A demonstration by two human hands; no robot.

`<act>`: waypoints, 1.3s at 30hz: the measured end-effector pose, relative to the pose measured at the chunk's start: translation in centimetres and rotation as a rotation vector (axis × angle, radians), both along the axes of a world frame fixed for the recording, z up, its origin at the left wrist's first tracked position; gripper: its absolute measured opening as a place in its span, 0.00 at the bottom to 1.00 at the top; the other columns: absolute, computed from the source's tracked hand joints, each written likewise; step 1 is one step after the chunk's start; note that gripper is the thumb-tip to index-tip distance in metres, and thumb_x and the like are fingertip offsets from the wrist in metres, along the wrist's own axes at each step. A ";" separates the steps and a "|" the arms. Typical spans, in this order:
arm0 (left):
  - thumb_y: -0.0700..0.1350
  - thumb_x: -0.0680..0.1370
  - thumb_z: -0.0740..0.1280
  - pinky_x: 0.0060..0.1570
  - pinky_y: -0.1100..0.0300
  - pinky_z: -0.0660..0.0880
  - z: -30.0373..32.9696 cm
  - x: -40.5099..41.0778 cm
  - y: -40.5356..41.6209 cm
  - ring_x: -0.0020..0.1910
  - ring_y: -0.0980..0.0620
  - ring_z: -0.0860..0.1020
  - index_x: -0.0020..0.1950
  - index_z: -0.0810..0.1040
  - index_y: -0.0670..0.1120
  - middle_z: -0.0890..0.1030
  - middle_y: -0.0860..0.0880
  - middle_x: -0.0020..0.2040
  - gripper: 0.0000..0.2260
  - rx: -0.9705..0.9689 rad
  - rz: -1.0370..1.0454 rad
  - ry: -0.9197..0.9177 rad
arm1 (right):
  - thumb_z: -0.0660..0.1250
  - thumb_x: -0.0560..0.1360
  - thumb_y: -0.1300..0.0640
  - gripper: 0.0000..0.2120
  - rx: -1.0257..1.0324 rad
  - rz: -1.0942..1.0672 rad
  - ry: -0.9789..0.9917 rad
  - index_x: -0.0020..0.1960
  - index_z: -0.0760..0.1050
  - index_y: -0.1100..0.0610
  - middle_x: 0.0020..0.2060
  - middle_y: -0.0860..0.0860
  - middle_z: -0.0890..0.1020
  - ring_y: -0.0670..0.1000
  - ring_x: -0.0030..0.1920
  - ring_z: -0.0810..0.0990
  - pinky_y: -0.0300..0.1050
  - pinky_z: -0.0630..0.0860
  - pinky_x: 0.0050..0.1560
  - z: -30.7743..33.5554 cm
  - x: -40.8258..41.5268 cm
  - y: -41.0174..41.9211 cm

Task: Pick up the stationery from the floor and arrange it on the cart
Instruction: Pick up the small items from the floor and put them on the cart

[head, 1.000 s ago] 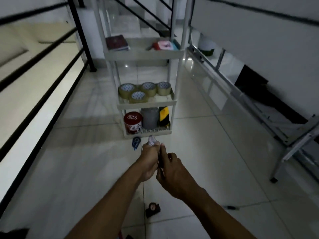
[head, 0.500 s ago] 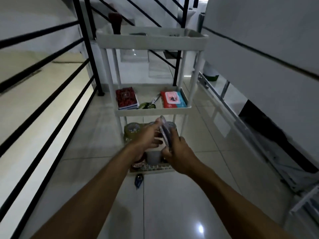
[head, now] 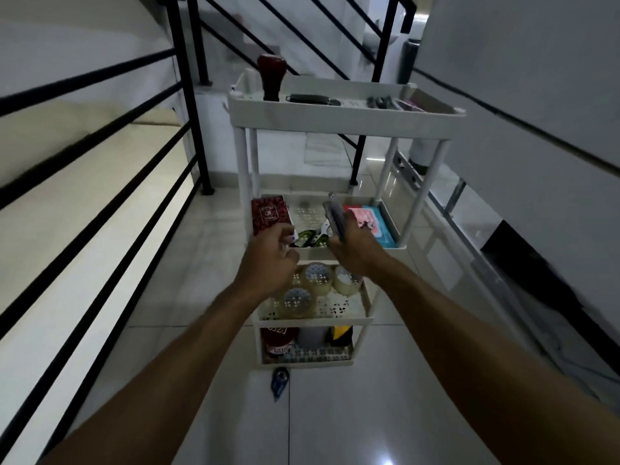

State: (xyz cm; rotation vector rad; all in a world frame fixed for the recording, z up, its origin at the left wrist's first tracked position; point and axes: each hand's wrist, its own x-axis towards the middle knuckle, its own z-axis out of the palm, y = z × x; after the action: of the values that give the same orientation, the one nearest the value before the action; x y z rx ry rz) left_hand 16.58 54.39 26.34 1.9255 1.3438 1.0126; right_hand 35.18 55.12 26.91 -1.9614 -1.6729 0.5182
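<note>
Both hands have risen from the floor to the cart's (head: 315, 253) middle shelf; the right hand (head: 352, 245) grips a dark stationery bundle (head: 335, 216). The left hand (head: 271, 255) is curled, contents unclear; placement looks next.

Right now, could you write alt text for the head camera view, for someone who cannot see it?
A person's right hand holds a dark slim item in front of a white tiered cart, the left hand beside it. A blue tape dispenser lies on the floor below.

Both arms extended; left hand (head: 272, 252) loosely curled; right hand (head: 353, 245) gripping.
</note>
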 end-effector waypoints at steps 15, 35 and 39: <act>0.48 0.75 0.67 0.66 0.52 0.65 -0.8 1.0 3.7 0.70 0.43 0.66 0.75 0.62 0.45 0.67 0.42 0.72 0.30 0.013 -0.082 0.389 | 0.58 0.80 0.46 0.21 0.112 -0.110 -0.601 0.68 0.70 0.55 0.66 0.59 0.70 0.62 0.65 0.69 0.60 0.70 0.61 -1.7 -0.5 3.3; 0.42 0.74 0.68 0.70 0.48 0.65 -4.0 1.4 -2.7 0.70 0.46 0.67 0.69 0.71 0.42 0.72 0.44 0.69 0.23 0.290 -0.156 0.223 | 0.60 0.78 0.41 0.29 0.357 0.096 -0.276 0.76 0.61 0.51 0.74 0.56 0.64 0.56 0.72 0.60 0.53 0.60 0.70 -6.4 0.9 -4.3; 0.41 0.74 0.69 0.63 0.50 0.72 -5.6 1.4 -6.1 0.63 0.50 0.73 0.66 0.74 0.43 0.77 0.46 0.63 0.21 0.323 -0.174 0.160 | 0.67 0.75 0.42 0.33 0.363 0.095 -0.132 0.75 0.63 0.53 0.73 0.52 0.67 0.50 0.72 0.62 0.47 0.61 0.69 -8.1 1.2 -9.0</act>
State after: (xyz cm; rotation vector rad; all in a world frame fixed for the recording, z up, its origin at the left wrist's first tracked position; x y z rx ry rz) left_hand 17.95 48.25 20.77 2.3620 1.1227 1.0579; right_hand 36.41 46.07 18.86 -1.6886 -1.8011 0.1066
